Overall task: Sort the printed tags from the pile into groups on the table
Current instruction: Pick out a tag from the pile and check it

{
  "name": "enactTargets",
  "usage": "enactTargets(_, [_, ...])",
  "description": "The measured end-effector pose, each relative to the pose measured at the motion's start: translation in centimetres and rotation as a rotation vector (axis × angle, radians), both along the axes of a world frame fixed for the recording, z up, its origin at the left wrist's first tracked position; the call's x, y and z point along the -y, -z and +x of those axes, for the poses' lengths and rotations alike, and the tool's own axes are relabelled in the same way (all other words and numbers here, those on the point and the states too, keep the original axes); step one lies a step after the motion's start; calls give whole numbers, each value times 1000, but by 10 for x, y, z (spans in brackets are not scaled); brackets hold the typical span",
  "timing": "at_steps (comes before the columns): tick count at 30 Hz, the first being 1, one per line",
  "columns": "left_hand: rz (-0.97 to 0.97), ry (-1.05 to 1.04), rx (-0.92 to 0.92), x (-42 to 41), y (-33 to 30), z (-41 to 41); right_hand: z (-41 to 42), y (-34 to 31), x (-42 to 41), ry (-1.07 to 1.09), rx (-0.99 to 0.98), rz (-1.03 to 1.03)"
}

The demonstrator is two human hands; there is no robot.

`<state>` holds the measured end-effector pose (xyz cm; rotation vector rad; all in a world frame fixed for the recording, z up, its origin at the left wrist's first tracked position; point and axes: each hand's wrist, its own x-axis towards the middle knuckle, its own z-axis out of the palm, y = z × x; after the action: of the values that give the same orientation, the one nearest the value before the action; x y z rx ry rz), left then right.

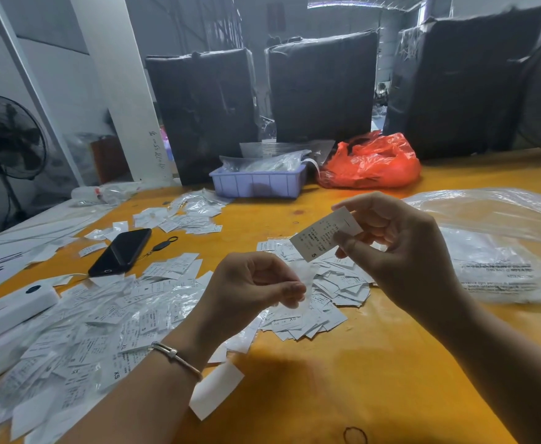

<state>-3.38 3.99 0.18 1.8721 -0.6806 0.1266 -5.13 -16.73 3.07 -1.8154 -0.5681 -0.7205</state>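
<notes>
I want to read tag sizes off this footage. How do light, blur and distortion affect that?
Head view: dim and backlit; the tag in the right hand shows a legible S; the pile blurs toward the left edge; wide-angle bending at the borders; glare on the plastic bag.

Both hands up over yellow table (342,379), sorting tags.
Right hand (400,251) pinches white tag (325,235) marked S; left hand (246,290) pinches clear sleeve (306,277). Big tag pile (86,331) left, smaller group (326,293) under the hands. Black phone (120,251), purple bin (256,184), red bag (371,161) behind.
</notes>
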Motion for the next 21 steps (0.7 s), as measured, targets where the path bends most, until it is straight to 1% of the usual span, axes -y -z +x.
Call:
enactTargets(7, [-15,-16,-29,-1,0,1,1,4,1,-9,-9,-91])
enactTargets(12, [17,-10,-27,-3,0,0,5,6,1,-13,18,-165])
enactTargets(15, [41,-10,-40,-2,0,1,6,6,3,25,58,-203])
enactTargets(18, [51,-11,-59,-1,0,2,7,6,5,54,76,-185])
enactTargets(21, [50,-14,-72,-1,1,2,8,5,5,31,54,-177])
